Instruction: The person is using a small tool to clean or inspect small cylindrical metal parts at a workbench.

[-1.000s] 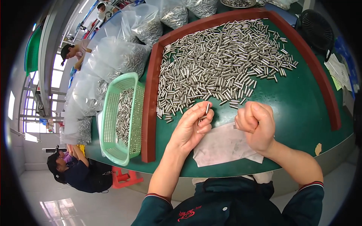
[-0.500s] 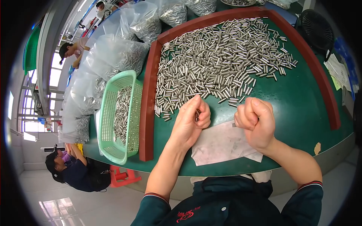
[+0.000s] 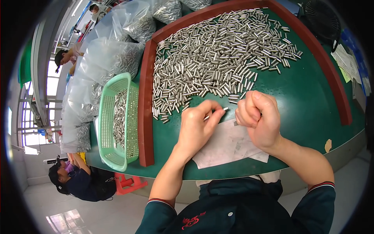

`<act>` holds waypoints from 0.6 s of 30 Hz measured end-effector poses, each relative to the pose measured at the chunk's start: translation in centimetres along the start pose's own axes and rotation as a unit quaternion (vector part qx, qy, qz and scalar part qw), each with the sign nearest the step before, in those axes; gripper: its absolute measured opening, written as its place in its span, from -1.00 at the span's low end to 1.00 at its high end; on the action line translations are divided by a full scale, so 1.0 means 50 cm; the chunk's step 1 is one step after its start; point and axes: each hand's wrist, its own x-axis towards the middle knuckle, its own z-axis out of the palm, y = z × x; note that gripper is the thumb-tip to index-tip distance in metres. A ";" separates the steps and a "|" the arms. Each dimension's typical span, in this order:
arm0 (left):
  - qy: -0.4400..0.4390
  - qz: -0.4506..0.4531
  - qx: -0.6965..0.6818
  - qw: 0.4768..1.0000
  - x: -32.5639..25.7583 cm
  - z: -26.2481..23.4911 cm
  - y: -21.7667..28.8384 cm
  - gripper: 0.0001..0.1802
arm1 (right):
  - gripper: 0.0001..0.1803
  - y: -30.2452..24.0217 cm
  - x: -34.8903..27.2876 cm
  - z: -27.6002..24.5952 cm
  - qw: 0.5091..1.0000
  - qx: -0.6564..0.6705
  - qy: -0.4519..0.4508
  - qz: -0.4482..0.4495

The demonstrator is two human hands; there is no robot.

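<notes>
Many small shiny metal pins [image 3: 218, 62] lie spread in a loose layer on the green tabletop [image 3: 300, 105]. My left hand [image 3: 194, 124] is closed at the near edge of the pile, and one pin [image 3: 225, 109] pokes out past its thumb and fingertips. Another metal end shows within its curled fingers. To its right, my right hand [image 3: 261, 123] makes a fist, with a small metal end [image 3: 235, 122] visible below the fingers; the rest of its contents is hidden. Under and between both hands is a stained pale cloth [image 3: 222, 146].
Reddish-brown bars [image 3: 147, 101] border the pile left, behind and right. A light green basket [image 3: 133, 128] holding more pins stands left of them. Clear plastic bags [image 3: 113, 58] of pins line the far left. A black fan [image 3: 321, 23] and papers [image 3: 344, 62] sit at right. Other people are at left.
My left hand has turned so its back shows more, and a pin now sticks out from its fingertips. My right fist has barely moved. The whole view has shifted slightly.
</notes>
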 end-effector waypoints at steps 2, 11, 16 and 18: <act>-0.067 -0.008 -0.025 0.997 -0.021 -0.007 0.016 -0.90 | -0.61 0.001 0.002 -0.001 1.000 -0.002 -0.002 -0.007; -0.097 0.013 -0.008 0.995 -0.035 0.003 0.007 -0.95 | -0.60 -0.003 -0.003 0.000 1.000 0.026 0.001 -0.016; -0.094 0.008 -0.006 0.996 -0.032 0.001 0.012 -0.94 | -0.56 0.008 -0.001 -0.001 0.999 0.000 -0.015 -0.036; -0.093 0.004 0.000 0.996 -0.031 0.001 0.011 -0.92 | -0.56 0.010 -0.001 -0.004 0.999 0.001 -0.015 -0.035</act>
